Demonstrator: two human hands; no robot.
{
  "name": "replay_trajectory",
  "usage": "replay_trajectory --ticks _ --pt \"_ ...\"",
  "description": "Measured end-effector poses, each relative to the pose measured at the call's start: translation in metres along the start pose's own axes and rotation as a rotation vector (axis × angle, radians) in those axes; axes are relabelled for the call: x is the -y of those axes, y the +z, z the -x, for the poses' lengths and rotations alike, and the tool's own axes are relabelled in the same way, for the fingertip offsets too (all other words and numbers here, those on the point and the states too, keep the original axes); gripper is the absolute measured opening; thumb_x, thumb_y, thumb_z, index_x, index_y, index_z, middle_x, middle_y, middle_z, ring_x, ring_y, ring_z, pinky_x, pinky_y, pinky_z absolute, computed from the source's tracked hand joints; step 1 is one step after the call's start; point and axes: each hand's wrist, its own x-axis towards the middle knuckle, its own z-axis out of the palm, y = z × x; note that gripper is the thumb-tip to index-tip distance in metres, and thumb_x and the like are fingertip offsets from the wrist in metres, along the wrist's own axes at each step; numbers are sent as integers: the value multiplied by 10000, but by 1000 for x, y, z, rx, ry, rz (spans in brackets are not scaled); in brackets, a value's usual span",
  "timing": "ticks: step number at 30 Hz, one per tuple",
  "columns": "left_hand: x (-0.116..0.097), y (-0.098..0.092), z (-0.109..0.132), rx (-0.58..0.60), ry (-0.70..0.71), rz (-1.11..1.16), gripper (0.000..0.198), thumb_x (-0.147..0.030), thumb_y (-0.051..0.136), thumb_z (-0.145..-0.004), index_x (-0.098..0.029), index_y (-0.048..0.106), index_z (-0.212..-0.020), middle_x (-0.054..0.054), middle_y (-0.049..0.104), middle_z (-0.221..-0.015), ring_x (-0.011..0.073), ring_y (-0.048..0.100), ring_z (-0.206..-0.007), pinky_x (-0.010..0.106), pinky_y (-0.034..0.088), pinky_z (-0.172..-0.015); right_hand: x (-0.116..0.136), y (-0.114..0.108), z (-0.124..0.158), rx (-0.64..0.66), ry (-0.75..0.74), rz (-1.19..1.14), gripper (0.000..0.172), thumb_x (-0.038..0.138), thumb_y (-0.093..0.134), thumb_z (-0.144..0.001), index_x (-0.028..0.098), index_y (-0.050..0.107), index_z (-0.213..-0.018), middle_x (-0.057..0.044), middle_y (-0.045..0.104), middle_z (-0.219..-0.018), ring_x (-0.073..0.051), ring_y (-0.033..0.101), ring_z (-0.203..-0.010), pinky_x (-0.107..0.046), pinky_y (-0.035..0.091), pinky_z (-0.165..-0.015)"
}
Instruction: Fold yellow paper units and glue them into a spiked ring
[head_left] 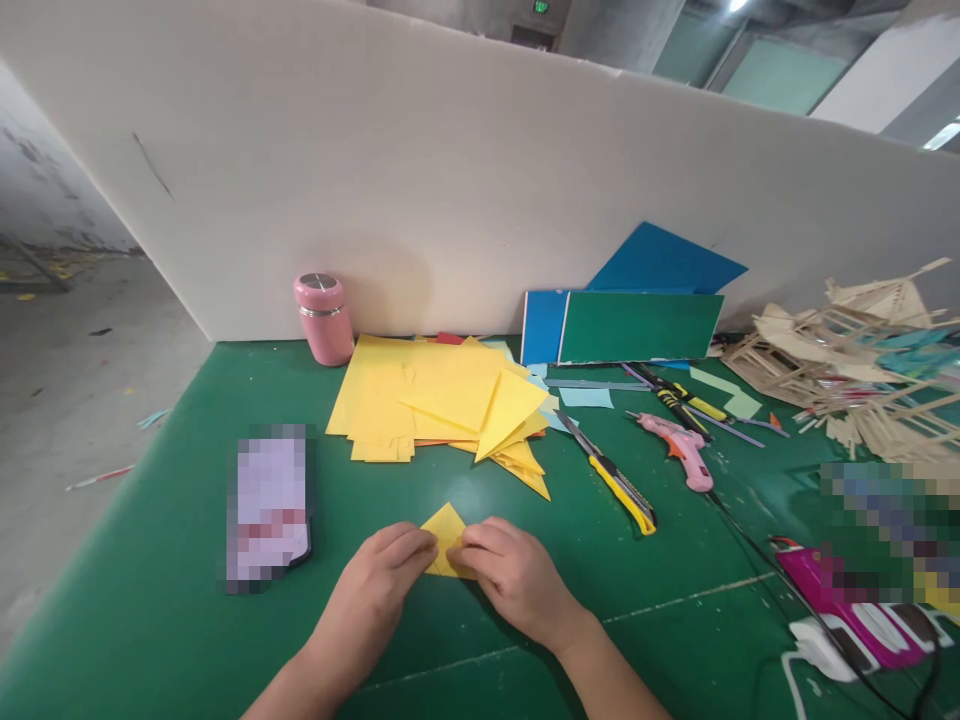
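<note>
A small folded piece of yellow paper [448, 525] lies near the front of the green table, one corner pointing away from me. My left hand [386, 570] pinches its left side, fingers closed. On the right side, my right hand [517, 575] grips the same paper with its fingers bent together. Both hands cover the paper's side corners, so the exact folds there are hidden. Just beyond them is a pile of yellow paper sheets [390, 390], with several folded pieces [514, 410] on its right.
A pink thermos [326, 320] stands behind the papers. Left lies a blurred-out phone-like object [270, 500]. To the right are a yellow utility knife [615, 485], a pink glue gun [679, 445] with its cord, a magenta power strip [847, 610] and thin wooden models [855, 360].
</note>
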Motion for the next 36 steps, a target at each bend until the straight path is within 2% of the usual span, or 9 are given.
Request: replay_trajectory --ticks 5,11,16,19,24,27,31,36 --pt "-3 2 -1 -10 18 0 368 -21 315 -876 -173 649 -894 67 699 -897 179 663 -817 274 554 -749 -1 -3 4 -22 4 -71 300 158 377 -973 183 675 -949 -53 672 -825 -186 540 -781 -293 468 -673" --pt "-7 0 -1 13 -33 -108 347 1 364 -831 -185 658 -824 54 650 -808 184 619 -722 284 531 -629 4 -2 9 -61 9 -27 341 99 317 -964 144 651 -1013 -84 648 -857 -191 532 -815 -303 474 -716" --pt "-6 -1 1 61 -89 -211 321 -17 435 -814 -214 688 -828 31 605 -751 175 576 -665 267 495 -572 12 3 1 91 27 170 369 70 363 -929 156 571 -1222 -65 573 -785 -206 472 -760 -321 410 -652" --pt "-6 -1 2 65 -90 -228 285 -17 473 -797 -208 685 -784 29 599 -736 177 571 -655 270 484 -564 17 3 -7 205 50 273 492 33 453 -861 223 512 -1311 -56 535 -793 -211 448 -743 -312 354 -604" --pt "-3 0 2 63 -96 -233 258 -48 484 -810 -214 668 -740 23 608 -732 172 577 -649 272 485 -574 18 1 -15 249 96 308 610 32 522 -820 334 474 -1347 -52 518 -839 -212 441 -754 -295 318 -585" --pt "-1 -1 2 34 -91 -200 286 -38 433 -818 -207 663 -795 19 632 -738 163 600 -645 270 504 -598 15 2 -12 224 114 215 567 34 483 -850 335 494 -1331 -45 529 -844 -205 451 -764 -301 358 -621" --pt "2 -2 3 -34 -133 -151 289 -58 392 -833 -189 649 -818 40 670 -841 151 644 -698 254 526 -650 9 1 -5 87 131 2 546 6 403 -863 281 499 -1325 -48 550 -890 -196 485 -816 -314 436 -709" --pt "1 -2 4 15 -128 -191 311 -66 382 -833 -209 658 -824 39 657 -850 161 643 -698 261 525 -628 4 0 -3 -28 144 -186 446 64 471 -865 255 537 -1264 -54 574 -945 -200 514 -869 -328 480 -757"
